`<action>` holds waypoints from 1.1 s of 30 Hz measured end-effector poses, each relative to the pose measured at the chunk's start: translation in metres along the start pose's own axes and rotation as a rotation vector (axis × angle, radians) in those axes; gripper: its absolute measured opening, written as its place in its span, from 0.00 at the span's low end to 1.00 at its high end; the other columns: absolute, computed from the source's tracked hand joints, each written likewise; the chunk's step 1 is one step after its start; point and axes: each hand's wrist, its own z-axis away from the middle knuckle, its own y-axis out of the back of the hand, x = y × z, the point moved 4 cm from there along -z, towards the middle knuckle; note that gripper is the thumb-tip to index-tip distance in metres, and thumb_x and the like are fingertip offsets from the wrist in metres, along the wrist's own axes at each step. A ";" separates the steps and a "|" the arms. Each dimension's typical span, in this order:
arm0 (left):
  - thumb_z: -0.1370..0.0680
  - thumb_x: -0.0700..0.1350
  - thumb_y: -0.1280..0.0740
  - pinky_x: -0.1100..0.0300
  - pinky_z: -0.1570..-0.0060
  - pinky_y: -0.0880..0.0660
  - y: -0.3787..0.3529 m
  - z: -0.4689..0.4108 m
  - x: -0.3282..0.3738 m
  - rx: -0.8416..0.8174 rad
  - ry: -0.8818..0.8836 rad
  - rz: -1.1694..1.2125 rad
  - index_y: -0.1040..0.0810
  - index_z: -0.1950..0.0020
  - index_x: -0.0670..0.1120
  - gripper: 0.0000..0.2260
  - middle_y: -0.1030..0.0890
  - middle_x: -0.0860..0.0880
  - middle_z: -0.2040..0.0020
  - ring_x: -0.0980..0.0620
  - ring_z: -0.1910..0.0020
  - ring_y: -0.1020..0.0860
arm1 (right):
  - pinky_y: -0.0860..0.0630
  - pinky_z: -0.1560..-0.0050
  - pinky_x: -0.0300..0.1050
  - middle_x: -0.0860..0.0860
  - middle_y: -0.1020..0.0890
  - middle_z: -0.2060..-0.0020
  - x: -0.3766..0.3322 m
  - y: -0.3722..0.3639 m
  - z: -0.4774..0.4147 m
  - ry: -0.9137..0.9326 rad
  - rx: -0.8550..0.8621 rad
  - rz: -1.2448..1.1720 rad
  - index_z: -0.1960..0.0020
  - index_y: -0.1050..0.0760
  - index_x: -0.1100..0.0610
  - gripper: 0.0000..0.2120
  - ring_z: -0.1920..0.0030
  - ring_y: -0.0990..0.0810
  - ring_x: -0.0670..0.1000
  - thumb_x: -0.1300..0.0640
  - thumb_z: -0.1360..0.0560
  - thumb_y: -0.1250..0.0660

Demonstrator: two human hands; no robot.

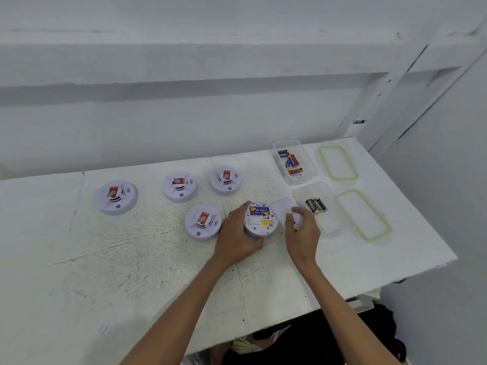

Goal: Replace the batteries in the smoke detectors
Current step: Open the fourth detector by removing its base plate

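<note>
left arm (pixel 179 306): bare, enters at the bottom edge, runs up and to the right, wrist about straight.
left hand (pixel 237 234): back turned up, fingers curled round the near left side of the detector (pixel 259 219), thumb (pixel 246 208) lying up along its left rim.
right arm (pixel 340 306): bare, enters at the bottom right, runs up and to the left, wrist bent a little inward.
right hand (pixel 303 230): back toward the camera, fingers (pixel 290 219) curled, gripping a white cover (pixel 283 209) just right of the detector.
hands: side by side, close, not touching; forearms converge toward them.
</note>
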 end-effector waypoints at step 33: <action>0.34 0.61 0.21 0.64 0.31 0.35 -0.006 -0.004 -0.012 0.024 0.051 0.071 0.33 0.24 0.53 0.43 0.27 0.58 0.29 0.61 0.32 0.29 | 0.28 0.53 0.35 0.55 0.20 0.46 -0.020 -0.042 -0.008 0.134 -0.298 0.363 0.44 0.22 0.60 0.10 0.46 0.23 0.51 0.55 0.22 0.34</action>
